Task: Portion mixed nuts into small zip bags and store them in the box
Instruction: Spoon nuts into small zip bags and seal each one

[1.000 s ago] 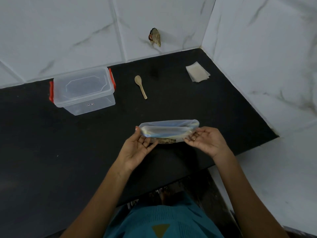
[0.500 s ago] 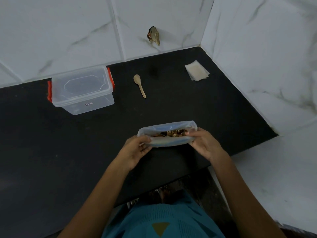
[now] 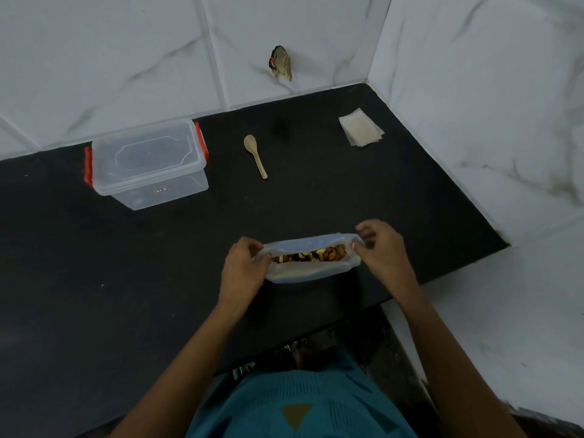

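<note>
Nut bag: the large clear nut bag stands on the counter close to its near edge, about midway along it. Its mouth is up and spread into a slit, with the mixed nuts showing inside.
Bag axis: the mouth runs left to right, roughly parallel to the near edge, with the right end a little farther from that edge.
Left hand: the left hand grasps the left end of the mouth, fingers curled round the rim.
Right hand: the right hand pinches the right end of the rim between thumb and fingertips.
Step in hand: probably spreading the mouth for scooping; no portion looks made yet.
Spoon: the wooden spoon lies flat beyond the nut bag toward the far edge, well apart from both hands.
Spoon axis: the bowl points to the far edge and the handle to the near edge, slightly right, so it lies across the bag's axis.
Nearer hand: the spoon is almost in line with the left hand, and a reach from there would meet the handle end first.
Small zip bags: the small zip bags lie in a flat stack by the far right corner, on the right hand's side.
Box: the clear box with red latches has its lid on. It sits by the far edge, left of the spoon, and no bags show inside.
Risk: once one hand lets go, the soft mouth may slump or tip toward the near edge.
</note>
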Demonstrator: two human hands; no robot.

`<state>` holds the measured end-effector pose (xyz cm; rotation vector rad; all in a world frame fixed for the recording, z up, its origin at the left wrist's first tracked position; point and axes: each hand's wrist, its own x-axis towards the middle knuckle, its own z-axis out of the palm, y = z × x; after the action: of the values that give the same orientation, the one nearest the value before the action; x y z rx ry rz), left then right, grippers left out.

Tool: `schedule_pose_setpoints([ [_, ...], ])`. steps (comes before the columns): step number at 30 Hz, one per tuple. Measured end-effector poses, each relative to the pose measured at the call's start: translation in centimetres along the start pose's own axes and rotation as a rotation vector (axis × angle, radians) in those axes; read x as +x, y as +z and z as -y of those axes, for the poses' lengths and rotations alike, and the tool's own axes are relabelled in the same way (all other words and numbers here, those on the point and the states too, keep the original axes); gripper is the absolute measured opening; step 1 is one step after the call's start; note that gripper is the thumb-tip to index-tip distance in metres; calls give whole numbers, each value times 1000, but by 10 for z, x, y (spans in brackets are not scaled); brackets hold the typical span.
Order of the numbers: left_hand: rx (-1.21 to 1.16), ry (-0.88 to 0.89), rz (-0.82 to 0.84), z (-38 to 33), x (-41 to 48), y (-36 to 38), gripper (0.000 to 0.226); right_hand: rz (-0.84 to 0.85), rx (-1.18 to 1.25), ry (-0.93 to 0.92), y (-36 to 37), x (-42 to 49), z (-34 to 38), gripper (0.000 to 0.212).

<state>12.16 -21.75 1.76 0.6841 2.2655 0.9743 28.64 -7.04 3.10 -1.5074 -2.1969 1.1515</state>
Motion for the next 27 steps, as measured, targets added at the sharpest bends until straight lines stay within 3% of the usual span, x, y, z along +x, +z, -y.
schedule_pose_setpoints([
  [4,113,172,-128,-2,-3,0,12,-27,-39,-28,4,-2,-1,23],
  [13,141,267,-168,-14,1,-6,14,-192,-85,-155,6,5,1,16],
  [20,255,344,-258,-26,21,-22,8,-78,-289,-480,-19,24,5,21],
  [27,446,326,-155,-24,19,-16,9,74,-643,-824,-15,18,-12,24],
])
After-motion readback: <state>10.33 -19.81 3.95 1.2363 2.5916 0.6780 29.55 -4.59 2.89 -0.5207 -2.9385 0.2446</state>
